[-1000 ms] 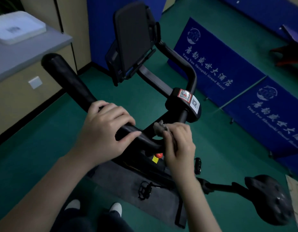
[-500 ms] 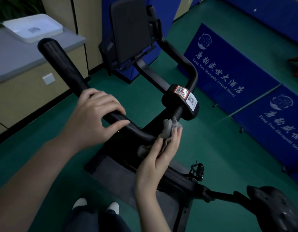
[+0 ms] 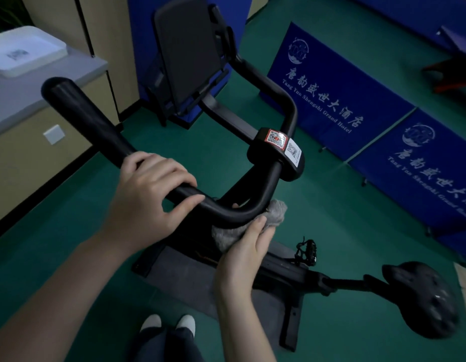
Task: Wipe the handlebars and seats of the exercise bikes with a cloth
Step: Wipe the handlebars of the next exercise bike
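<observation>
One exercise bike (image 3: 255, 178), one cloth (image 3: 275, 214), two hands (image 3: 148, 194) (image 3: 242, 257), one seat (image 3: 422, 299), two blue banners (image 3: 328, 92) (image 3: 425, 165), two QR stickers (image 3: 276, 137) (image 3: 294, 150), one white tray (image 3: 22, 53).

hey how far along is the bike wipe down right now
Done: nothing shows as finished; a wiped bar looks no different here.
In hand: the left hand grips the handlebar while the right hand presses the grey cloth under its bend.
Left: the seat sits untouched, and the far side of the bar.
</observation>
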Available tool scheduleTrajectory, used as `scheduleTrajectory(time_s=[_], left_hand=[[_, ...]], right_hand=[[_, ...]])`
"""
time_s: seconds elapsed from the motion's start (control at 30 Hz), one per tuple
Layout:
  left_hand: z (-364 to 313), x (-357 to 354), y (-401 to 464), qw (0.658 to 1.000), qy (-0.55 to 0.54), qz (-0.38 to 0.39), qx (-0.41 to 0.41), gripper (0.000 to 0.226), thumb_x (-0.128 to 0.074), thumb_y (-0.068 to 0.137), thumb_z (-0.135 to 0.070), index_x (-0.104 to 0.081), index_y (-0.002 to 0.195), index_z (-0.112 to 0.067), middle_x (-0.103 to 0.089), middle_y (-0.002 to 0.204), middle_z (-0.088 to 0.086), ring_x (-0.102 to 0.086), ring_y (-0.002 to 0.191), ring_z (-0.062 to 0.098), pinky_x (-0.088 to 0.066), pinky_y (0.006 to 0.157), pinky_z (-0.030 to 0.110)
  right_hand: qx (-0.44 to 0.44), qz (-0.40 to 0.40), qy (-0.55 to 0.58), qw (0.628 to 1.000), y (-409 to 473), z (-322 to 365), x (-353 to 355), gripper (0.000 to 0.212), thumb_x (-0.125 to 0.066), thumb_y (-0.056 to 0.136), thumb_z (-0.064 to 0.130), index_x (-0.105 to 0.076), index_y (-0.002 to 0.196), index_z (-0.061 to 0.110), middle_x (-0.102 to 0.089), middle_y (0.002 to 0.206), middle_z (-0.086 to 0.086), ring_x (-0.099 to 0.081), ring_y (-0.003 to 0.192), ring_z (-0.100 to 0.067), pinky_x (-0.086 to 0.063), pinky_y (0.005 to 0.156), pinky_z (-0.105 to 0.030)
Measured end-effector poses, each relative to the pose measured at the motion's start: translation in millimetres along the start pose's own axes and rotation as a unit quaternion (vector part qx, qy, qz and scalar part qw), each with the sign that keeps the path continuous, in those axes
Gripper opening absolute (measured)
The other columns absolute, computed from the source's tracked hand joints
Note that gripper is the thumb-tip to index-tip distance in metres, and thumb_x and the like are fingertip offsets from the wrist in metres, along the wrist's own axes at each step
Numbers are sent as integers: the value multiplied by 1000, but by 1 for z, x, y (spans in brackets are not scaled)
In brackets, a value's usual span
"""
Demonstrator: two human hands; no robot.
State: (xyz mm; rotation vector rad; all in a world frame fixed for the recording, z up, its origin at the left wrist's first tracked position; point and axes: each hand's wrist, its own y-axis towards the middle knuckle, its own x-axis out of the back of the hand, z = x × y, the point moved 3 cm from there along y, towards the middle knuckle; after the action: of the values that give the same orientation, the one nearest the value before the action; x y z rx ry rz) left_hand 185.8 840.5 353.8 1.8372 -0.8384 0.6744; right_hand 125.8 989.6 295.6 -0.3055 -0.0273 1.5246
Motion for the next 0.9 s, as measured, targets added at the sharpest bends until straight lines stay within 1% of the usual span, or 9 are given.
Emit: scheduleTrajectory(time_s=[0.13, 0.23, 0.33, 0.5, 0.57, 0.63, 0.67, 0.8, 0.9], left_hand=[[0, 1, 2, 1000, 1, 1, -8, 30, -54, 88, -45, -68, 87, -19, -64, 89, -9, -59, 89, 15, -22, 99, 29], [1, 0, 0, 1000, 1, -5, -17, 28, -55, 88, -44, -68, 87, -19, -63, 89, -8, -59, 88, 16, -24, 96, 31], [1, 0, 0, 1000, 5, -10, -22, 28, -56, 88, -43, -69, 87, -18, -64, 89, -7, -59, 87, 17, -24, 95, 31], [1, 0, 1, 1000, 12, -10, -23, 28, -56, 89, -43, -68, 86, -19, -63, 88, -8, -59, 87, 16, -22, 97, 29], [1, -1, 1, 1000, 18, -10, -20, 28, -56, 89, -44, -68, 86, -19, -64, 88, -9, -59, 87, 15, -21, 98, 28], [2, -2, 1, 1000, 26, -6, -15, 28, -55, 89, -44, -68, 86, -19, -64, 88, -9, -59, 87, 15, -23, 98, 29], [1, -2, 1, 999, 30, -3, -11, 29, -54, 89, -45, -68, 85, -20, -63, 88, -10, -59, 87, 15, -24, 97, 30], [-7, -5, 2, 999, 41, -10, 15, 32, -52, 90, -45, -67, 83, -18, -62, 86, -9, -60, 87, 16, -25, 102, 34], [-22, -11, 1, 997, 60, -19, 41, 30, -52, 90, -43, -68, 86, -18, -62, 90, -7, -59, 91, 16, -24, 105, 34]], right_hand=[[-71, 15, 144, 987, 16, 13, -3, 29, -35, 104, 27, -49, 130, 23, -75, 90, 4, -70, 89, -12, -55, 78, -29], [-92, 18, 108, 990, 11, 8, -3, 26, -36, 104, 32, -49, 126, 28, -73, 105, -2, -68, 101, -18, -51, 92, -39], [-101, 14, 60, 993, 3, -1, -1, 39, -36, 102, 40, -40, 140, 29, -58, 132, 4, -57, 119, -16, -42, 107, -44], [-45, 59, 49, 996, 24, 7, 4, 26, -30, 105, 33, -43, 127, 40, -75, 97, -1, -71, 91, -16, -57, 76, -29], [-14, 41, -2, 999, 29, 5, 7, 20, -31, 104, 36, -47, 111, 47, -70, 101, 16, -66, 91, 4, -52, 80, -14], [12, 28, -31, 999, 32, 1, 10, 12, -32, 104, 36, -37, 104, 48, -53, 85, 50, -50, 80, 31, -39, 68, 5], [14, 33, -36, 999, 35, -1, 12, 12, -32, 104, 36, -34, 105, 48, -46, 77, 57, -45, 77, 35, -36, 65, 7], [-14, 86, -30, 996, 62, 1, 16, 21, -34, 104, 35, -48, 96, 48, -55, 79, 52, -54, 82, 26, -42, 79, -10], [-49, 122, -34, 991, 86, 12, 12, 25, -37, 104, 32, -58, 94, 38, -69, 82, 26, -65, 80, 3, -49, 84, -31]])
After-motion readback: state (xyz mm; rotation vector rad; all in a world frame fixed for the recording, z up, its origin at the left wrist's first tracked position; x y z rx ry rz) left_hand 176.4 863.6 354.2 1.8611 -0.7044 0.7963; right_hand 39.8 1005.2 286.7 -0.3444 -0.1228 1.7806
